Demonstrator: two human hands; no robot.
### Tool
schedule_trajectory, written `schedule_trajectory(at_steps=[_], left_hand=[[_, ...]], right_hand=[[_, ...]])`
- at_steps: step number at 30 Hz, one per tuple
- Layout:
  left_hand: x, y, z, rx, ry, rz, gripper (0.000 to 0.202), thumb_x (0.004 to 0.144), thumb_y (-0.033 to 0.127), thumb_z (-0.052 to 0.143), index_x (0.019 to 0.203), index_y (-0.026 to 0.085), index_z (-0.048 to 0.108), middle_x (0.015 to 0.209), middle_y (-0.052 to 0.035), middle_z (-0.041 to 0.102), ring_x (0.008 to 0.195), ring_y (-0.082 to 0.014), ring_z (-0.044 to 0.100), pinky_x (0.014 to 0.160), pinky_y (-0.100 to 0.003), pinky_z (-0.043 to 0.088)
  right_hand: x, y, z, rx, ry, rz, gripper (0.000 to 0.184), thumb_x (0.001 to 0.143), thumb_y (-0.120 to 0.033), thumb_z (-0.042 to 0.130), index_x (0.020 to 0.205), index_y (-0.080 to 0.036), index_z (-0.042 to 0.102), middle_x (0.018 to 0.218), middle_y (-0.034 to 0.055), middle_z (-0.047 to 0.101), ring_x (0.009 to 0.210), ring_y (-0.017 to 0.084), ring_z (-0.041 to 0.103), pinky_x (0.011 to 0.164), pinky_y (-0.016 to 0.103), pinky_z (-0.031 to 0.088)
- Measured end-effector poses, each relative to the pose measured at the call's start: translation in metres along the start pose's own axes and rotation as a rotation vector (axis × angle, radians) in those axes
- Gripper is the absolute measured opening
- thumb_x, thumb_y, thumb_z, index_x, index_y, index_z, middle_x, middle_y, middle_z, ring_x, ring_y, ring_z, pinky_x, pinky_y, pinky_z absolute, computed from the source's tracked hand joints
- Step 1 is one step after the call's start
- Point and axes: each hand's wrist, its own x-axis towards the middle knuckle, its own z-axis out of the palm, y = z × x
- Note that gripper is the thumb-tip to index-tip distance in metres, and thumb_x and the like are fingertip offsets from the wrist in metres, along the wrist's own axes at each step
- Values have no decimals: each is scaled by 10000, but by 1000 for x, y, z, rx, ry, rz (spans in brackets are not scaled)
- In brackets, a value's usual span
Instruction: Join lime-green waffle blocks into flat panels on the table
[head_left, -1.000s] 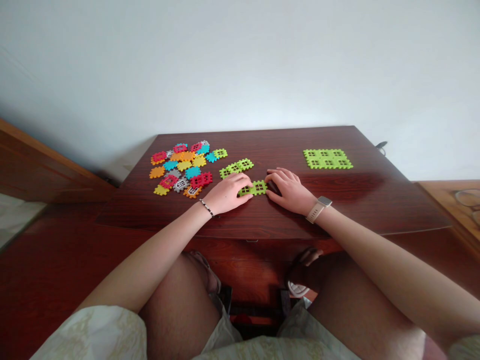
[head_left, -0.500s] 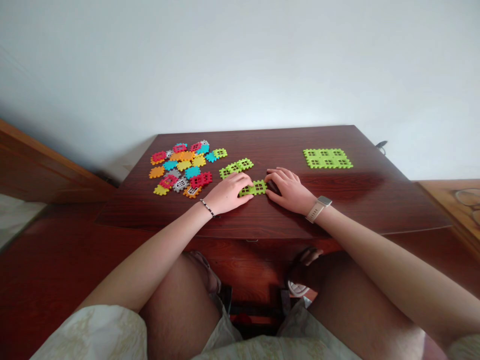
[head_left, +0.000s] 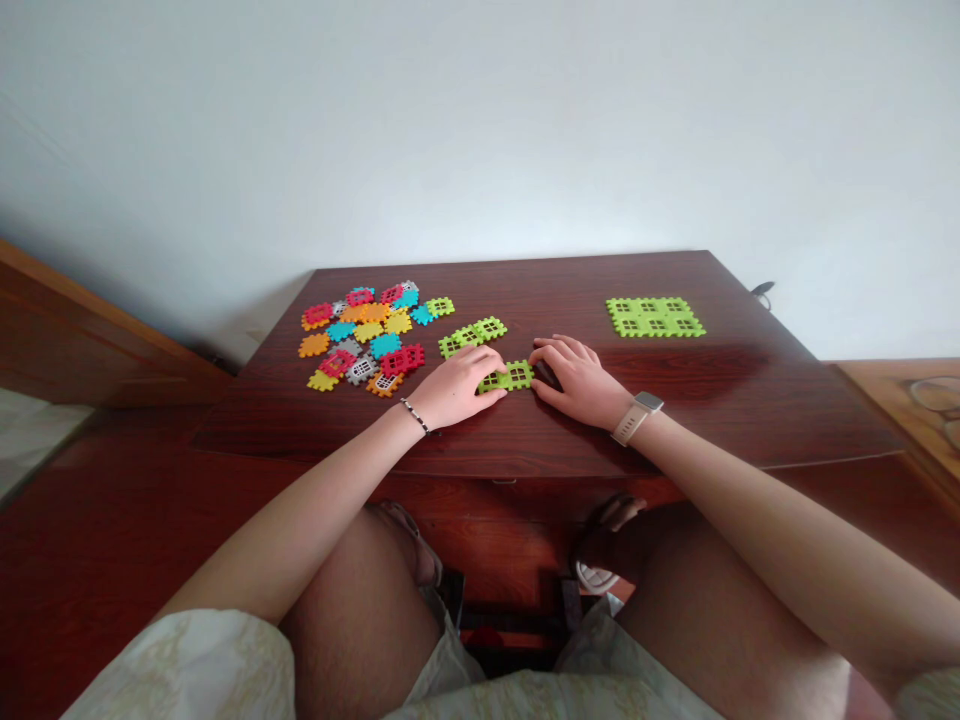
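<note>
In the head view, two green interlocking window tiles (head_left: 517,375) lie flat and joined side by side on the dark wooden table. My left hand (head_left: 457,385) is closed on their left end, thumb at the front edge and fingers at the back, hiding part of that tile. At the right end, my right hand (head_left: 574,380) pinches the edge between thumb and index finger, its other fingers curved over the table. Just behind my left hand lies a slanted row of green window tiles (head_left: 472,337), partly covered by that hand.
A loose pile of coloured interlocking tiles (head_left: 367,331) in red, orange, yellow, blue, grey and green spreads over the table's left side. A joined green tile panel (head_left: 655,317) lies at the back right. Behind the table (head_left: 675,420) stands a white wall (head_left: 480,130).
</note>
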Motion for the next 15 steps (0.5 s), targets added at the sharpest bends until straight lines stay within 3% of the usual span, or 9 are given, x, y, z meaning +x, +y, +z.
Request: schedule_trajectory(at_steps=[15], left_hand=[[1, 0, 1, 2, -2, -6, 145, 1106, 287, 719, 1244, 244, 719, 1361, -105, 740, 1361, -313, 697, 1276, -537, 566]], right_hand=[[0, 1, 1, 1, 2, 0, 312, 1108, -445, 596, 1353, -275, 685, 1696, 168, 643, 1629, 441, 509, 1321, 720, 437]])
